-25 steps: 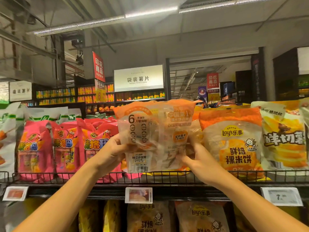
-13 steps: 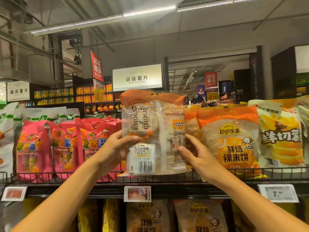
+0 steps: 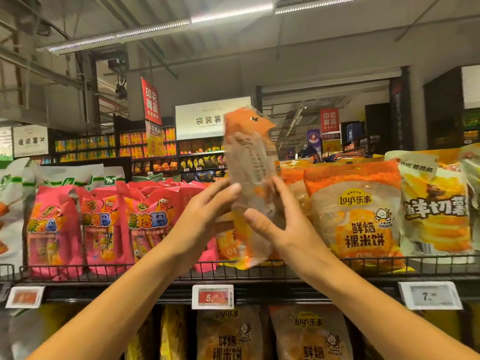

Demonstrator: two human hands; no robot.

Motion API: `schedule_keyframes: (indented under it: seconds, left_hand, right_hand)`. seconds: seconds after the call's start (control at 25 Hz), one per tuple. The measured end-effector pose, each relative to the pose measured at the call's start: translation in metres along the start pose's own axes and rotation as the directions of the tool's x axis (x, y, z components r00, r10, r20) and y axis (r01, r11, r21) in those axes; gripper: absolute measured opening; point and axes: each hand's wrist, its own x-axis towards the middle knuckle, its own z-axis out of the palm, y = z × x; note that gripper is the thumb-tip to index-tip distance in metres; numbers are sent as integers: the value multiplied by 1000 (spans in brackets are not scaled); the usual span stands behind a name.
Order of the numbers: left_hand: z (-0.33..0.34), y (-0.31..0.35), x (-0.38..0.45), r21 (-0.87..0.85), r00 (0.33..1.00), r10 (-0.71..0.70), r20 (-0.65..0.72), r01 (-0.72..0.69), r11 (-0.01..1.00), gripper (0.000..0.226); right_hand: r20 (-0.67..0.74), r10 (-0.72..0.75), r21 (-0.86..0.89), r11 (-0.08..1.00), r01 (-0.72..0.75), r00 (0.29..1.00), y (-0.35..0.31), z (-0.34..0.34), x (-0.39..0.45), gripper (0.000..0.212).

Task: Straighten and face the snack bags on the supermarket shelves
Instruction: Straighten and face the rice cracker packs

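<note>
Above the top shelf's wire rail, held up at centre: one orange bag, blurred, turned edge-on so only a narrow sliver of it shows. Gripped from both sides, left hand with thumb on the near face and fingers behind, right hand likewise with thumb in front at the lower part. Probably mid-turn, bringing the printed front round to face the aisle before going back into the gap it hovers over. Just right of that gap, a Lay's bag standing upright, logo forward, leaning on the rail, a fair model for how the held one should end up. Further right, a yellow chip bag, also front-facing. Left of the gap, a row of pink bags packed side by side, slightly slumped. Below the rail, a price tag on the shelf edge, directly under the gap. Beneath that, more Lay's bags on the lower shelf, partly in shadow. Far behind, other aisles and hanging signs.
</note>
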Motion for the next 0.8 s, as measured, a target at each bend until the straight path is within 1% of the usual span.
schedule_keyframes:
  seconds: [0.04, 0.08, 0.12, 0.16, 0.2, 0.24, 0.28, 0.32, 0.4, 0.44, 0.48, 0.52, 0.6, 0.64, 0.68, 0.72, 0.8]
  left_hand:
    - [6, 6, 1, 29, 999, -33, 37, 32, 999, 36]
    - [9, 7, 3, 67, 997, -63, 38, 60, 996, 39]
    - [10, 8, 3, 99, 996, -82, 26, 79, 992, 40]
    - [9, 5, 3, 127, 997, -70, 27, 66, 990, 41]
    - [7, 2, 1, 147, 998, -39, 41, 32, 989, 41]
    - [3, -1, -1, 158, 999, -12, 47, 5, 987, 40]
    - [-2, -2, -4, 164, 999, 16, 33, -21, 986, 37]
    - [-11, -8, -6, 179, 998, 55, -20, -51, 983, 34]
    - [-20, -16, -5, 202, 975, 130, -179, -93, 975, 33]
    - [-25, -21, -3, 204, 963, 122, -239, -73, 976, 36]
    - [-29, -26, -1, 203, 959, 70, -274, -14, 979, 44]
    - [-31, -30, 0, 164, 963, -27, -267, 73, 984, 54]
    - [-36, -42, 2, 18, 962, -229, -147, 234, 972, 64]
    - [-37, -46, 3, -21, 961, -256, -103, 255, 967, 65]
    - [-38, -49, 4, -33, 966, -241, -94, 239, 971, 64]
    - [-39, -53, 5, -21, 971, -206, -125, 205, 979, 59]
    - [-42, -57, 9, 36, 958, -141, -249, 155, 987, 51]
  right_hand:
    - [29, 22, 100, 995, -25, 999, -2, -3, 1, 121]
    - [38, 40, 172, 984, -46, 998, -3, -7, 3, 125]
    - [33, 50, 242, 969, -56, 998, -1, -11, 4, 120]
    - [5, 56, 302, 952, -55, 998, 2, -15, 7, 103]
    - [-29, 76, 352, 934, -61, 997, 7, -19, 9, 80]
    - [-46, 100, 391, 917, -74, 994, 12, -21, 11, 65]
    - [-42, 115, 423, 902, -87, 992, 17, -24, 13, 59]
    - [-25, 116, 453, 887, -92, 993, 21, -27, 12, 57]
    - [1, 101, 514, 853, -87, 995, 26, -34, 12, 54]
    - [12, 88, 534, 841, -81, 996, 27, -36, 11, 52]
    - [29, 78, 547, 833, -80, 997, 28, -37, 12, 50]
    - [51, 67, 556, 827, -84, 996, 29, -36, 13, 51]
    - [102, 42, 578, 811, -94, 994, 32, -35, 16, 56]
    - [123, 28, 583, 807, -95, 992, 32, -34, 17, 61]
    - [130, 25, 571, 815, -95, 991, 34, -33, 19, 64]
    - [114, 37, 549, 830, -94, 993, 36, -33, 21, 64]
    - [19, 105, 499, 861, -101, 994, 41, -35, 25, 60]
